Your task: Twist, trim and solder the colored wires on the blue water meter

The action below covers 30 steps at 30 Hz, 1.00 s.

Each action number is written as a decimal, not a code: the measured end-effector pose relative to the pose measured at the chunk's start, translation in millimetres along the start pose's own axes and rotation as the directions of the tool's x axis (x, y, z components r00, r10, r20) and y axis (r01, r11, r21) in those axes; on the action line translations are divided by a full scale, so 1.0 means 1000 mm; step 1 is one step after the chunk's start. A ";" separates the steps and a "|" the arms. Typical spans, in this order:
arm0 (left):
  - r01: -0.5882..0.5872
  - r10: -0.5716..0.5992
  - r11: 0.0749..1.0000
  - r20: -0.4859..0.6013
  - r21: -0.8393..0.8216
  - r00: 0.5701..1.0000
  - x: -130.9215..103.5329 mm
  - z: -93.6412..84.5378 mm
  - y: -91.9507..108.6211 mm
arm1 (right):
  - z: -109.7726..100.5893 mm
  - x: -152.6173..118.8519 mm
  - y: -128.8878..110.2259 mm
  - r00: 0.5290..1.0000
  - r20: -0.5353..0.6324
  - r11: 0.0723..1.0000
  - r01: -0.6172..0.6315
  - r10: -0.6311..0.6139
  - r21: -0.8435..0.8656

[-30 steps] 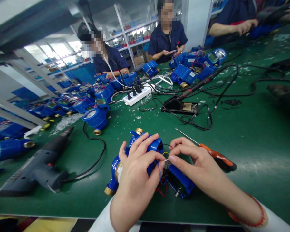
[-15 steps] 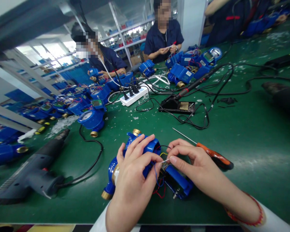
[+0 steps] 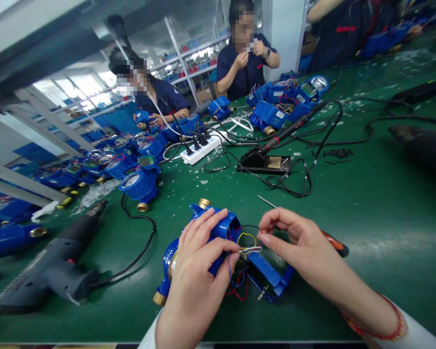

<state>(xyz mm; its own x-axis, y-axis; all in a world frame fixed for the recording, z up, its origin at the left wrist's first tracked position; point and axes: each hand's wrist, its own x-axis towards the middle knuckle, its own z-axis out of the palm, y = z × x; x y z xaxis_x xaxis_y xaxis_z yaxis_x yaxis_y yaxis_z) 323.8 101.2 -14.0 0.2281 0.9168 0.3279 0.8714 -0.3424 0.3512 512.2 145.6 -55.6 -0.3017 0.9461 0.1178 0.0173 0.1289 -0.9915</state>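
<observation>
Head view: one blue meter (image 3: 223,226) lay low centre under the left hand (image 3: 199,271), which pinched thin wires (image 3: 253,249). From it, clockwise: one power strip (image 3: 203,149), twelve o'clock; one soldering iron (image 3: 281,133), one; the right hand (image 3: 294,237), three, fingertips near a black wire (image 3: 250,226), grip unclear; one heat gun (image 3: 54,266), nine. Scraps (image 3: 203,182) littered the green table (image 3: 196,174); shelving (image 3: 189,63) stood beyond.
</observation>
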 end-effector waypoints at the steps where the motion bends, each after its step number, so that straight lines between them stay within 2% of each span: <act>1: -0.005 0.005 1.000 -0.003 -0.003 1.000 0.000 0.000 0.000 | 0.000 0.000 0.001 1.000 -0.010 1.000 -0.001 0.001 0.022; 5: -0.011 0.011 1.000 -0.011 -0.002 1.000 -0.001 0.000 -0.002 | 0.000 0.001 0.007 0.999 -0.037 0.998 -0.012 0.014 0.067; 10: -0.031 0.030 0.999 0.009 0.025 0.999 -0.003 -0.005 -0.003 | 0.000 0.001 0.005 0.999 -0.042 0.999 0.006 -0.005 0.035; 14: -0.020 0.018 0.999 0.040 0.045 0.999 -0.005 -0.012 -0.006 | 0.002 -0.010 -0.001 0.996 0.006 0.976 0.091 -0.092 -0.198; 17: -0.008 0.001 0.998 0.118 0.058 0.993 -0.008 -0.019 -0.009 | 0.004 -0.026 0.002 0.981 0.068 0.889 0.192 -0.181 -0.415; 20: 0.017 -0.031 0.998 0.206 0.068 0.978 -0.010 -0.025 -0.013 | 0.008 -0.039 0.011 0.977 0.012 0.824 0.185 -0.212 -0.536; 22: 0.042 -0.056 0.997 0.233 0.065 0.971 -0.009 -0.028 -0.015 | 0.011 -0.041 0.016 0.995 0.002 0.858 0.086 -0.099 -0.507; 25: 0.087 -0.097 0.994 0.204 0.060 0.974 -0.007 -0.031 -0.020 | 0.012 -0.036 0.017 0.991 0.113 0.923 -0.016 0.064 -0.384; 30: 0.137 -0.136 0.991 0.146 0.007 0.980 -0.003 -0.034 -0.032 | 0.001 -0.014 0.002 0.988 0.142 0.995 -0.056 0.067 -0.079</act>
<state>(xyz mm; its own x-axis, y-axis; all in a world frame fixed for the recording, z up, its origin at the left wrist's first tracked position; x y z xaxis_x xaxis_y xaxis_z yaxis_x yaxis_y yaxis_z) 280.3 102.3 3.3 0.1683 0.9750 0.1451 0.8973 -0.2125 0.3869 515.9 132.3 -59.7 -0.4325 0.9007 0.0423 0.1094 0.0990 -0.9891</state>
